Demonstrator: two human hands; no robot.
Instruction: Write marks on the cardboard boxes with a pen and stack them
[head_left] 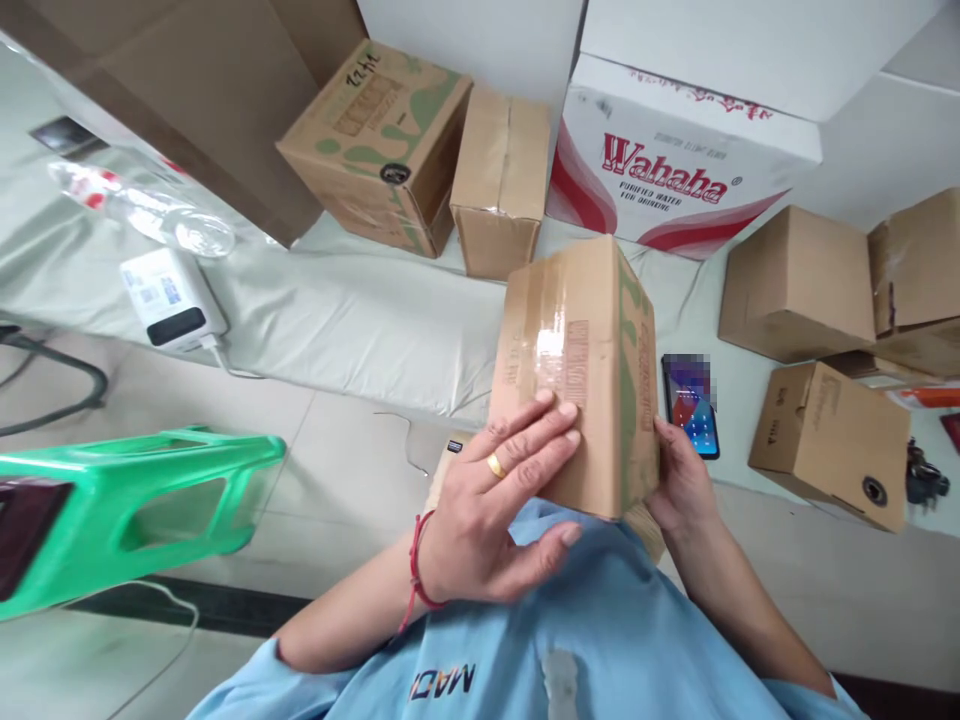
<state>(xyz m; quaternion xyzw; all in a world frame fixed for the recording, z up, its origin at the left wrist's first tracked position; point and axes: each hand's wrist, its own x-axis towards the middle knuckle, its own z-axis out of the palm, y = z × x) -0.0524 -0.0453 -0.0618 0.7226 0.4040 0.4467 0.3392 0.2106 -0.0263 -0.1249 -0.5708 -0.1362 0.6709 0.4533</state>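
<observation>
A taped brown cardboard box (555, 330) with green print on its right side is tilted in front of my chest. My left hand (510, 490) lies flat against its taped face, fingers stretched out and thumb away from the cardboard. It wears a gold ring, with a red cord bracelet at the wrist. My right hand (682, 475) grips the box's lower right side, the thumb showing on that side and the other fingers mostly hidden. Just beyond the right hand lies a phone (694, 420) with its screen lit.
Behind stand a green-printed carton (375, 140), a plain carton (501, 170) and a white Wahaha carton (667, 170). More brown boxes (795, 285) stand on the right. Leftward are a plastic bottle (150, 210), a white power bank (172, 300) with a cable and a green stool (150, 500).
</observation>
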